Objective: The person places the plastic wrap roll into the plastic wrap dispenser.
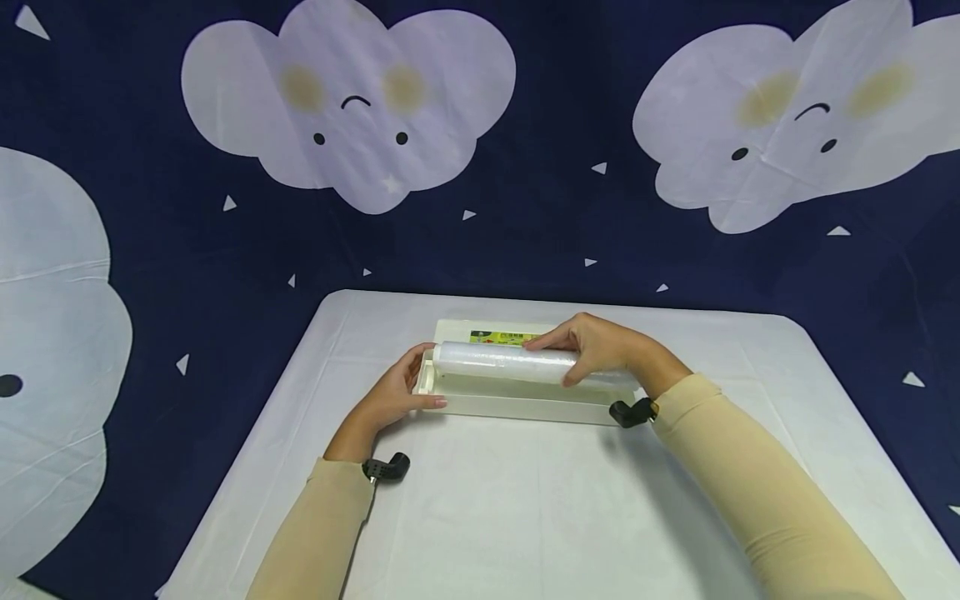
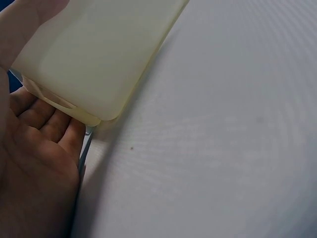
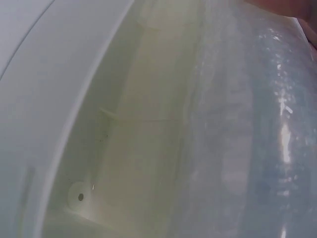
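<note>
A roll of cling film (image 1: 495, 362) lies lengthwise over an open cream plastic dispenser box (image 1: 525, 407) on the table. My right hand (image 1: 600, 346) grips the roll from above, right of its middle, thumb on the near side. My left hand (image 1: 393, 392) holds the box's left end, its thumb along the front wall and fingers behind. In the left wrist view, the box's end (image 2: 94, 59) sits between thumb and curled fingers. The right wrist view shows the shiny film (image 3: 267, 124) beside the box's hollow inside (image 3: 143, 119).
Behind the roll stands the box's raised lid (image 1: 453, 328) with a green and yellow label (image 1: 498, 337). A white cloth covers the table (image 1: 480, 508). Beyond its far edge hangs or lies dark blue fabric (image 1: 555, 242) printed with clouds.
</note>
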`<state>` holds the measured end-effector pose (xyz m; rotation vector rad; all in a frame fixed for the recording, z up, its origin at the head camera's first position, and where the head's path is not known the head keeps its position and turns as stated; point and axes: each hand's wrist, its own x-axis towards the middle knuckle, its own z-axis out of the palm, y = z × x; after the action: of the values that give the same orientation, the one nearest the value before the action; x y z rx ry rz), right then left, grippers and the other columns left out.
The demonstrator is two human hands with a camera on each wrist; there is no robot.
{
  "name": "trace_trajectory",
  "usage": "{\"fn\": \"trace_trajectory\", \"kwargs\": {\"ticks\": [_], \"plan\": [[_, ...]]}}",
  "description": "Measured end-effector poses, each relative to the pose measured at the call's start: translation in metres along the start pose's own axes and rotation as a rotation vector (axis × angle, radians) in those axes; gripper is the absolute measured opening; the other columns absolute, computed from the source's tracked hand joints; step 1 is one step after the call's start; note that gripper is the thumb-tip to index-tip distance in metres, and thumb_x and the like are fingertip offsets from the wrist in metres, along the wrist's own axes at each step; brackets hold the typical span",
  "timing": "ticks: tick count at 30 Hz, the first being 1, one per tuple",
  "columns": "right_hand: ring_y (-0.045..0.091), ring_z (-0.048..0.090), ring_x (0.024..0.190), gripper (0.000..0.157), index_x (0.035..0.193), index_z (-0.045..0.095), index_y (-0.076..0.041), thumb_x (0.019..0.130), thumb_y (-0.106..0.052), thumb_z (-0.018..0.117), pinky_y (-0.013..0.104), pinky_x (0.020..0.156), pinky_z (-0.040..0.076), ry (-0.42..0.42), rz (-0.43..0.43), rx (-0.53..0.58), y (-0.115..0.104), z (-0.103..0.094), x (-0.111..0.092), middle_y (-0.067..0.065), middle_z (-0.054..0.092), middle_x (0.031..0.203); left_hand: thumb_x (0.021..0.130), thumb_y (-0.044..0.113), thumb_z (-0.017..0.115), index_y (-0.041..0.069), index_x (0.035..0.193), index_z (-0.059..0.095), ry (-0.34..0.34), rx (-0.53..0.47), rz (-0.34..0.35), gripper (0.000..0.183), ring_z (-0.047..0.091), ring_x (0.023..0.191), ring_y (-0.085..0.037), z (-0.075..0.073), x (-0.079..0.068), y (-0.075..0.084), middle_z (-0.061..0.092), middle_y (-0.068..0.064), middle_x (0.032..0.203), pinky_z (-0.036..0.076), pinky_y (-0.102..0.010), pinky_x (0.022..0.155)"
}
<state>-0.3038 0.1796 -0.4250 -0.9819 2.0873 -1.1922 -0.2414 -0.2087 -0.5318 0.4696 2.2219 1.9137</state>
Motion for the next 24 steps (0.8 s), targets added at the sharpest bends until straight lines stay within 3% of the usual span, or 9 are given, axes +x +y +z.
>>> {"fn": "trace_trajectory", "kwargs": {"ticks": [18, 24], "plan": [[0.024, 0.058, 0.132, 0.076, 0.137, 0.069, -0.002, 0.067, 0.019, 0.087, 0.029, 0.103, 0.050, -0.018, -0.018, 0.001, 0.0025, 0.0040, 0.0063, 0.008, 0.064, 0.140, 0.072, -0.006, 0.095, 0.011, 0.158, 0.038, -0.010, -0.024, 0.011, 0.104, 0.038, 0.148, -0.027, 0.0002, 0.0018, -0.0017, 0.047, -0.012, 0.157, 0.032, -0.038, 0.120], [0.025, 0.059, 0.129, 0.076, 0.138, 0.069, -0.003, 0.067, 0.020, 0.085, 0.035, 0.103, 0.051, -0.022, 0.001, 0.019, 0.0045, 0.0074, 0.0077, 0.010, 0.063, 0.140, 0.072, -0.010, 0.093, 0.008, 0.161, 0.035, -0.005, -0.031, -0.004, 0.108, 0.039, 0.148, -0.030, 0.0007, 0.0026, -0.0019, 0.045, -0.015, 0.158, 0.032, -0.042, 0.120]]}}
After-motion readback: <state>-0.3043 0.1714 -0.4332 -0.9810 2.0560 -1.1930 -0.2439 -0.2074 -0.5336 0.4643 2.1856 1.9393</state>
